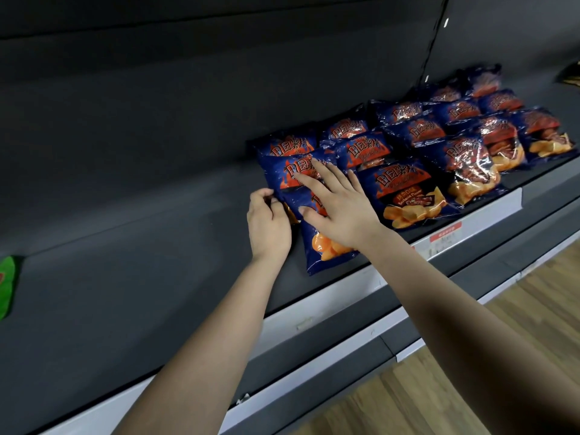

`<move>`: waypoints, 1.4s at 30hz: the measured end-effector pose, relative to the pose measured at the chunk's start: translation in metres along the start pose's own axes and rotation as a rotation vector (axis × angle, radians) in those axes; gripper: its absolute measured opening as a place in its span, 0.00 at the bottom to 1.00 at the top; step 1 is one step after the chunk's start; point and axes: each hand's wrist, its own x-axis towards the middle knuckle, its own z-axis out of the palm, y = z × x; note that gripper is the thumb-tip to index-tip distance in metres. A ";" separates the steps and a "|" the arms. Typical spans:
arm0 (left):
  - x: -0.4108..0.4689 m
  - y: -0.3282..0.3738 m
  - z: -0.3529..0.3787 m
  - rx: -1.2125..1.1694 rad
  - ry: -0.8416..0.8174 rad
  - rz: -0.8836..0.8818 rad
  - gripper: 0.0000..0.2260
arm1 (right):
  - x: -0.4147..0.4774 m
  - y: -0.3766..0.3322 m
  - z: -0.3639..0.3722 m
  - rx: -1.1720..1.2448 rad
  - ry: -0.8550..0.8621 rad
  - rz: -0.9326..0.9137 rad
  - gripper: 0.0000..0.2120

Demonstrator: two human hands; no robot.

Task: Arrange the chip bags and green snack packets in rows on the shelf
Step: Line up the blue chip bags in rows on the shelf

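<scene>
Nearest the camera, two bare forearms rise from the lower edge of the head view toward the shelf point(125, 277). The left hand point(270, 224) is at centre frame, fingers curled, and appears to pinch the upper left corner of the front chip bag point(326, 255). The right hand point(339, 211) lies flat with fingers spread. Its thumb presses the front chip bag and its index finger reaches onto the middle chip bag point(282, 174) behind it. The front chip bag lies tilted, overlaps the middle chip bag, and ends near the price rail point(314, 309). Further chip bags point(455, 136) lie in overlapping rows toward the upper right. One green snack packet point(6, 287) lies at the far left edge, well apart. Hazard: the bags are glossy blue film, pillow-shaped and air-filled, so a flat press may let the film slide, skewing the row or pushing the front chip bag over the rail. Firm pressure may crush the contents. The shelf surface is matte dark grey, and the rail is smooth white strip.
</scene>
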 end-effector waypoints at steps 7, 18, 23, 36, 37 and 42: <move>-0.001 0.000 0.000 0.028 0.003 0.035 0.08 | -0.001 -0.001 0.000 -0.030 0.004 -0.004 0.35; -0.001 -0.001 0.001 0.024 -0.008 0.043 0.08 | -0.001 0.000 0.001 -0.036 0.021 -0.036 0.33; 0.000 -0.001 0.001 0.008 -0.017 0.039 0.07 | -0.003 -0.001 -0.001 0.010 0.034 -0.042 0.32; 0.017 -0.012 -0.072 0.151 0.086 0.097 0.12 | 0.052 -0.122 -0.011 0.288 0.121 -0.265 0.28; 0.017 -0.017 -0.090 0.196 0.120 0.083 0.12 | 0.054 -0.137 -0.004 0.320 0.090 -0.287 0.29; -0.002 -0.027 -0.182 0.261 0.362 -0.006 0.09 | 0.056 -0.208 0.024 0.427 -0.032 -0.447 0.25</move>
